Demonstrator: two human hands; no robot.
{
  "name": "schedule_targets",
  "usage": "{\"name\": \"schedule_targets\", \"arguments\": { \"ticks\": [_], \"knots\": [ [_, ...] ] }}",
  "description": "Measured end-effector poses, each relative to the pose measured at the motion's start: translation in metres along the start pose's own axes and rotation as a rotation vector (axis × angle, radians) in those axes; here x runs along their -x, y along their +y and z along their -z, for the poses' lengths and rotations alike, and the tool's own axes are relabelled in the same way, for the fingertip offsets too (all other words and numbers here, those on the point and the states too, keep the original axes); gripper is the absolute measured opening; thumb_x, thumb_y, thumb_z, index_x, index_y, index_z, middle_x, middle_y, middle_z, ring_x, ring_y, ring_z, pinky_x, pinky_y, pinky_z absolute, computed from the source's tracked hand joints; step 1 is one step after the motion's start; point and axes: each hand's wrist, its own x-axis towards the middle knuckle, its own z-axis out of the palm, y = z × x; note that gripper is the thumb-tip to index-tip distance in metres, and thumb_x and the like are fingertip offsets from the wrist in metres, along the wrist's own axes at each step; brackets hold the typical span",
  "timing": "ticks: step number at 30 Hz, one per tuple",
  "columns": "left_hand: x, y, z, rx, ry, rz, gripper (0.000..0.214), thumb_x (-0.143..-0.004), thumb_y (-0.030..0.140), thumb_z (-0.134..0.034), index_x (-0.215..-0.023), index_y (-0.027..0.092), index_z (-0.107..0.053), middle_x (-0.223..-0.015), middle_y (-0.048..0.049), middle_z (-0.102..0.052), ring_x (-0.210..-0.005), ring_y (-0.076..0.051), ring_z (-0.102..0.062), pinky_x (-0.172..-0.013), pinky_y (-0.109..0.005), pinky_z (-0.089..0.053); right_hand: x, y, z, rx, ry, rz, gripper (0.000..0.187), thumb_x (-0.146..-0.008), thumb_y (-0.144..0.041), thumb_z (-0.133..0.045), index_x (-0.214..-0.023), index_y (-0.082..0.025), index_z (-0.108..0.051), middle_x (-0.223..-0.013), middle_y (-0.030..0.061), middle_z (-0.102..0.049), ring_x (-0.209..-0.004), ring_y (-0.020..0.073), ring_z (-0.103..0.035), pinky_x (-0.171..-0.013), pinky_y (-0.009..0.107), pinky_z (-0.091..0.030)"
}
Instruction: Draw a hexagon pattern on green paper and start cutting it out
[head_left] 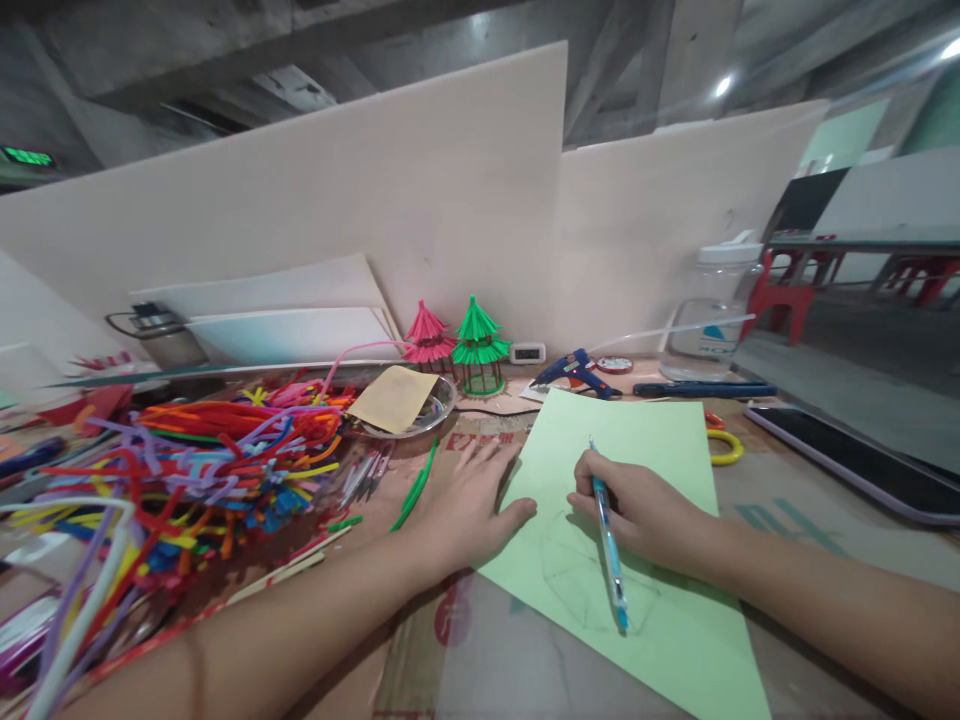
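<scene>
My right hand point(637, 505) is closed around a blue mechanical pencil or pen point(609, 560), whose thin tip points away from me over a light green sheet of paper point(660, 640). Faint grey lines of a sketch mark the sheet's lower part, near the pen's blue end. Flat at the paper's left edge lies my left hand point(469, 500), fingers spread and thumb on the sheet. A bent green pipe cleaner point(416, 487) rests just left of that hand.
Colourful pipe cleaners point(225, 470) pile up at left. Behind stand pink point(427, 330) and green point(480, 340) small pavilions, a blue glue gun point(576, 372) and a clear bottle point(701, 315). A phone point(855, 460) and yellow-handled scissors point(726, 448) lie right of the paper.
</scene>
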Motion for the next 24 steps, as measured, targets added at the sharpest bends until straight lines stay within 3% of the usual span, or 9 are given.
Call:
{"name": "schedule_targets", "arguments": {
  "ticks": [10,17,24],
  "knots": [
    [-0.001,-0.012,-0.007,-0.139,0.004,-0.007,0.054,-0.099,0.047,-0.067,-0.145,0.022,-0.054,-0.159,-0.0134,-0.043,-0.144,-0.038,-0.042,-0.117,-0.067,-0.033,-0.001,-0.002,0.002,-0.014,-0.004,0.014,0.014,-0.096,-0.030,-0.049,-0.086,-0.025,-0.040,-0.070,-0.0021,-0.055,-0.060,0.0168,-0.046,-0.060,0.027,-0.031],
    [-0.002,-0.007,-0.002,-0.115,-0.044,-0.090,0.052,-0.099,0.046,-0.067,-0.144,0.022,-0.055,-0.156,-0.0131,-0.047,-0.142,-0.037,-0.045,-0.117,-0.066,-0.034,-0.001,-0.002,0.003,-0.022,-0.007,0.023,0.014,-0.095,-0.030,-0.051,-0.086,-0.025,-0.041,-0.070,-0.0020,-0.055,-0.061,0.0165,-0.046,-0.061,0.027,-0.032],
    [-0.002,-0.010,-0.004,-0.102,-0.043,-0.072,0.052,-0.100,0.045,-0.066,-0.145,0.022,-0.055,-0.159,-0.0129,-0.044,-0.145,-0.037,-0.042,-0.119,-0.066,-0.031,-0.002,-0.002,0.003,-0.023,-0.003,0.021,0.014,-0.094,-0.030,-0.052,-0.086,-0.025,-0.041,-0.070,-0.0017,-0.056,-0.061,0.0167,-0.047,-0.061,0.027,-0.032]
  ]
}}
